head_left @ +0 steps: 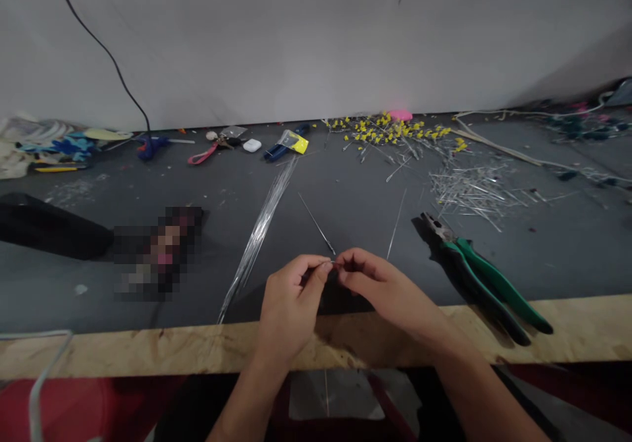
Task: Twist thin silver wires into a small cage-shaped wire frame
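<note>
Thin wire (334, 262) sits right at the fingertips, over the near part of the dark grey worktop (360, 185), whose bare wooden front edge runs beneath both wrists. The left hand (291, 297) has its thumb and forefinger pinched narrow on that wire; the right hand (378, 280) grips it the same way from the other side, fingers curled. The two sets of fingertips almost meet, so most of the held piece is hidden.

Largest of the loose things, the green-handled pliers (486, 274) lie to the right of the right hand, well apart from it, slanting with their nose away from the person. A black object (54, 228) rests far to the left of the left hand. Beyond the right hand, near the wall, spreads a heap of yellow-tipped wires (385, 129). A long bundle of straight wires (261, 228) lies just left of the left hand. Farther out and right of the right hand is a pile of short silvery pieces (469, 192). Smallest, a single twisted-end wire (316, 223) points away just beyond the fingertips; whether they touch it, I cannot tell.
</note>
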`<state>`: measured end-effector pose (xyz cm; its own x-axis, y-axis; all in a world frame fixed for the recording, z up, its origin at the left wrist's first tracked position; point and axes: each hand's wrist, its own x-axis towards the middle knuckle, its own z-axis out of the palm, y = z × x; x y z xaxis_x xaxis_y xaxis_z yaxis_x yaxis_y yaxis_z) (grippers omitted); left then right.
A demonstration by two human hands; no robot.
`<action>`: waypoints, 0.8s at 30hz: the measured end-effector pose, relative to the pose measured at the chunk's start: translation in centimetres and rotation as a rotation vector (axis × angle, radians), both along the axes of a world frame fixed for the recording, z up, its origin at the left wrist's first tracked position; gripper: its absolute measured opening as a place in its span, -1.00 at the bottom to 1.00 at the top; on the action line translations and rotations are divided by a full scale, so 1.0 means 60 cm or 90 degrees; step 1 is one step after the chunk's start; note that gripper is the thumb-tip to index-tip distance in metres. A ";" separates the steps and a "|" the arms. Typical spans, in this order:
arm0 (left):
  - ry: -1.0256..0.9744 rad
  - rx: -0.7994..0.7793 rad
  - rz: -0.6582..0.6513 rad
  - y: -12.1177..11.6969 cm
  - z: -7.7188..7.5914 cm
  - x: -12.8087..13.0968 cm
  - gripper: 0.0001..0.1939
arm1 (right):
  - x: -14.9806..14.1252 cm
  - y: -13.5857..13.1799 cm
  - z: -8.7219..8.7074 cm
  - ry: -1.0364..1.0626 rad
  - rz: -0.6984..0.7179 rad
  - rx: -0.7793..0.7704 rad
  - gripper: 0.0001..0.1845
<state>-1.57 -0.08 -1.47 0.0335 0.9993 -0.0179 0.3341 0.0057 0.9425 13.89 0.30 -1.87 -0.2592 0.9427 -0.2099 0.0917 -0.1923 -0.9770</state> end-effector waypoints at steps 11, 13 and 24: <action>0.039 0.002 -0.016 0.000 -0.001 -0.002 -0.84 | -0.001 0.001 -0.003 -0.067 -0.012 -0.012 -0.89; 0.033 -0.013 -0.012 0.002 0.001 -0.003 -0.84 | 0.000 0.001 -0.003 -0.088 -0.008 0.000 -0.89; -0.169 -0.154 0.003 0.013 -0.003 -0.005 -0.88 | 0.014 -0.001 -0.002 -0.120 0.065 0.055 -0.86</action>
